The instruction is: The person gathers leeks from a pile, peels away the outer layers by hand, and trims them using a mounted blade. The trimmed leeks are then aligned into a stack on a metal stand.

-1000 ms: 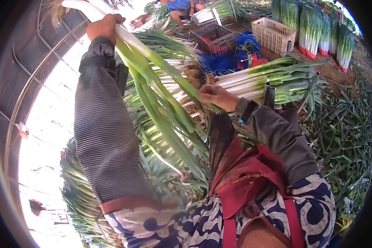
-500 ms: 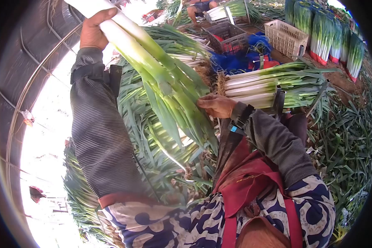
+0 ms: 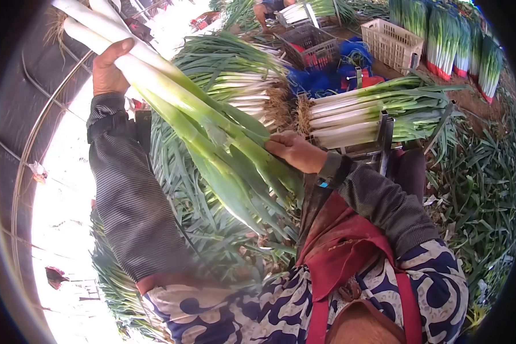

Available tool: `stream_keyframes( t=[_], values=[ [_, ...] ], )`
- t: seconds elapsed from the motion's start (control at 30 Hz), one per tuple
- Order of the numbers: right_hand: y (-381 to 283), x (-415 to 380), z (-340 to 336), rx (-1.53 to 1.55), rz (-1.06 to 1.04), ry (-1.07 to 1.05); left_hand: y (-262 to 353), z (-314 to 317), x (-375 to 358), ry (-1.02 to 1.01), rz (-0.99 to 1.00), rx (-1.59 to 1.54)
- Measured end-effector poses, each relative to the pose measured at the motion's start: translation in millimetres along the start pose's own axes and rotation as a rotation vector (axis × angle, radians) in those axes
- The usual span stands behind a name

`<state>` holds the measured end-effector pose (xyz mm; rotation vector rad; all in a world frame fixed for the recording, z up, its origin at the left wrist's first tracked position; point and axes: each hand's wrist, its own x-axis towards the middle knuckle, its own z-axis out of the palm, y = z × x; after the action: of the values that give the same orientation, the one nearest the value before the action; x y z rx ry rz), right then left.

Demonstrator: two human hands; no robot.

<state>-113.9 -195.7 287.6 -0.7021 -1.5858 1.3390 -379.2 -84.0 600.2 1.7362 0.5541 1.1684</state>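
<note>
Several thick leeks (image 3: 172, 92) run diagonally across my view, white root ends at the upper left and green leaves toward the middle. My left hand (image 3: 112, 69) is closed around their white stems, thumb on top. At the leafy part, my right hand (image 3: 297, 152) pinches a green leaf along the right edge; its fingertips are partly hidden. Just beyond my right hand, a stack of leeks (image 3: 355, 120) lies on a metal rack (image 3: 387, 140), roots facing left. Behind the held leeks is a heap of more leeks (image 3: 229, 74).
A dark crate (image 3: 312, 46) and a beige crate (image 3: 391, 43) stand at the back, near blue netting (image 3: 355, 51). Upright leek bundles with red bases (image 3: 441, 43) stand at the upper right. Loose leaves (image 3: 476, 195) cover the ground at right. Another person's leg (image 3: 261, 14) shows at the top.
My left hand has moved left and down with the leeks, bringing their roots into view. My right hand has shifted slightly left, its fingers now closed more on the leaf edge.
</note>
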Motion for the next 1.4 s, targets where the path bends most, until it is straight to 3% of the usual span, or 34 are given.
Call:
stream_keyframes(
  t=[0.1,0.2,0.23,0.33,0.37,0.47,0.53,0.57,0.6,0.67,0.73,0.87,0.93,0.97,1.0,1.07,1.1,1.2,1.27,1.3,1.33,1.4],
  values=[
    [13,13,7,0.195,0.116,0.134,-2,13,-8,0.085,0.012,0.09],
    [-1,15,7,0.579,0.303,0.348,-13,16,-10,0.208,0.034,0.194],
    [50,31,-11,0.814,0.206,0.265,-18,22,-12,0.248,0.065,0.219],
    [58,39,-39,1.024,0.19,0.218,-34,32,-13,0.298,0.1,0.234],
    [58,43,-45,0.814,0.108,0.356,-39,34,-12,0.309,0.086,0.236],
    [131,68,-116,-1.568,-0.55,0.451,-61,50,-4,0.394,0.088,0.249],
    [149,25,-161,-1.275,0.117,0.416,-59,53,1,0.425,0.139,0.22],
    [185,8,-199,-1.512,0.199,0.491,-52,53,2,0.458,0.165,0.23],
    [189,-33,-248,-1.516,0.044,0.604,-42,56,1,0.475,0.17,0.302],
    [129,-100,-314,-1.84,-0.372,0.774,-27,61,-3,0.51,0.152,0.455],
    [11,-168,-358,-1.883,-0.076,0.899,-38,31,22,0.48,0.199,0.283],
    [-243,-299,-369,-1.811,0.48,1.37,-44,37,35,0.623,0.228,0.614],
    [-295,-313,-355,-1.867,0.706,1.602,-48,44,45,0.811,0.18,0.559],
    [-306,-314,-364,-1.927,0.807,1.723,-48,45,47,0.776,0.189,0.585],
    [-308,-310,-351,-1.804,0.609,1.755,-47,48,48,0.742,0.2,0.609],
    [-261,-260,-308,-1.033,-0.121,1.546,-50,57,53,0.844,0.21,0.582],
    [-229,-222,-270,-0.66,-0.308,1.366,-51,60,55,0.861,0.211,0.569],
    [-102,-114,-208,-0.932,-0.37,0.346,-55,65,65,0.885,0.262,0.718],
    [-53,-41,-91,-0.482,-0.557,-0.003,-58,66,67,0.895,0.305,0.878],
    [-45,-17,-40,-0.736,-0.349,0.037,-54,71,65,0.849,0.294,0.908],
    [-36,0,-1,-0.584,-0.228,0.042,-52,79,63,0.903,0.277,0.924],
    [-22,27,51,-0.852,-0.112,0.125,-52,94,61,1.004,0.242,0.959]
  ],
)
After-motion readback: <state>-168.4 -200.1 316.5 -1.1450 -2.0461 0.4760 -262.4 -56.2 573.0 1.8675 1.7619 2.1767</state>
